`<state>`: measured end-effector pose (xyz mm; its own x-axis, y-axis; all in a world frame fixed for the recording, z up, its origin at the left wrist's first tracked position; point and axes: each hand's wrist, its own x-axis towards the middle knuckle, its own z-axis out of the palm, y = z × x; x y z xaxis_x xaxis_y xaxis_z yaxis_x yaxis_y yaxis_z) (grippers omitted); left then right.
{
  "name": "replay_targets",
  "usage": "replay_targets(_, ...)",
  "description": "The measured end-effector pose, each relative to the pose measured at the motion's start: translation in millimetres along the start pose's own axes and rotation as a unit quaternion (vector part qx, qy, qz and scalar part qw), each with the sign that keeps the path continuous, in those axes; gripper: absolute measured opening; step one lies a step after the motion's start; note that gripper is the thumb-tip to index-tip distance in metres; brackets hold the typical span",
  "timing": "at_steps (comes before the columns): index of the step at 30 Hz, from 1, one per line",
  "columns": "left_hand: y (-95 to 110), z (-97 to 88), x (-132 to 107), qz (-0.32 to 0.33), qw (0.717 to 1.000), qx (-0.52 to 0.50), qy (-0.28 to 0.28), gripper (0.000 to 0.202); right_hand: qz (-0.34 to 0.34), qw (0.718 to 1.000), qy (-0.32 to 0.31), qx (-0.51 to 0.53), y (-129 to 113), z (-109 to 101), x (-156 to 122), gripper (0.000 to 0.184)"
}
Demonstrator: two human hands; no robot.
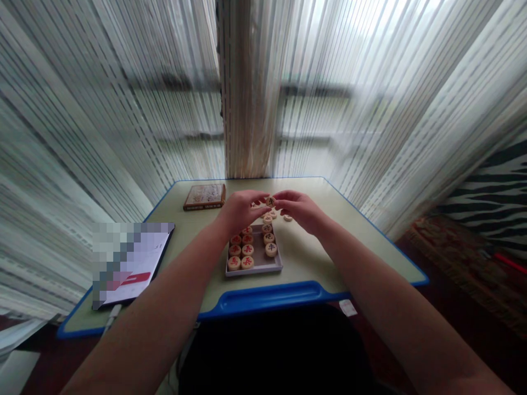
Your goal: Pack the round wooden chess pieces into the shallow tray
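Observation:
A round wooden Chinese chess piece [270, 201] with a dark character is held up above the far end of a shallow box tray [263, 270]. My left hand [242, 209] pinches it from the left, thumb below and fingers above. From the other side, the fingertips of my right hand [300, 209] close on its right edge. In the tray, red-marked pieces [247, 249] stand in two columns at the left, and dark-marked pieces [270, 249] line the right side. More loose pieces [272, 214] lie beyond the tray, partly hidden by my hands.
A brown patterned box [205, 196] lies at the table's back left. A tablet [142, 266], partly blurred out, with a white cable [113, 314] sits at the left edge. The table [329, 263] has a blue rim and a blue front trough [269, 296]. Striped curtains [251, 109] hang behind.

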<state>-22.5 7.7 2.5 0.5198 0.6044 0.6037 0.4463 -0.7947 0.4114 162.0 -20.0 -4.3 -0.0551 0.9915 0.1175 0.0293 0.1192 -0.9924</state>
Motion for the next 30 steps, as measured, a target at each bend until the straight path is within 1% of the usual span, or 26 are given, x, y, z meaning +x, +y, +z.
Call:
replay_targets(8, 5, 0.5, -2, 0.011, 1.000, 0.003, -0.013, 0.026, 0.014, 1.000, -0.014, 0.009, -3, 2, -3, 0.022)
replay_targets(13, 12, 4.3, -3, 0.016, 1.000, -0.016, 0.008, 0.040, -0.015, 1.000, -0.006, 0.008, -6, 3, -9, 0.024)
replay_targets(17, 18, 4.5, -3, 0.023, 1.000, 0.000, 0.015, 0.026, -0.012, 1.000, -0.009, 0.017, -10, 3, -12, 0.026)
replay_targets(21, 22, 2.9, -4, 0.030, 0.999, 0.012, 0.020, 0.029, -0.012, 1.000, 0.000, -0.001, -15, 2, -19, 0.027)
replay_targets(23, 24, 0.6, -6, 0.042, 0.999, 0.006, 0.003, 0.027, -0.022, 0.999, 0.009, -0.026, -15, 1, -28, 0.027)
replay_targets(25, 27, -4.0, -8, 0.068, 0.998, -0.004, -0.019, 0.022, -0.035, 0.998, 0.021, -0.049, -12, 1, -43, 0.027)
replay_targets(26, 29, -7.2, -10, 0.080, 0.997, -0.006, -0.021, 0.021, -0.037, 0.998, 0.024, -0.055, -9, 2, -53, 0.026)
replay_targets(28, 34, -14.2, -15, 0.096, 0.995, -0.003, -0.003, 0.019, -0.049, 0.997, 0.031, -0.058, -1, 6, -73, 0.027)
replay_targets(30, 41, -19.5, -26, 0.099, 0.995, 0.008, 0.022, 0.016, -0.050, 0.997, 0.027, -0.057, 8, 13, -92, 0.027)
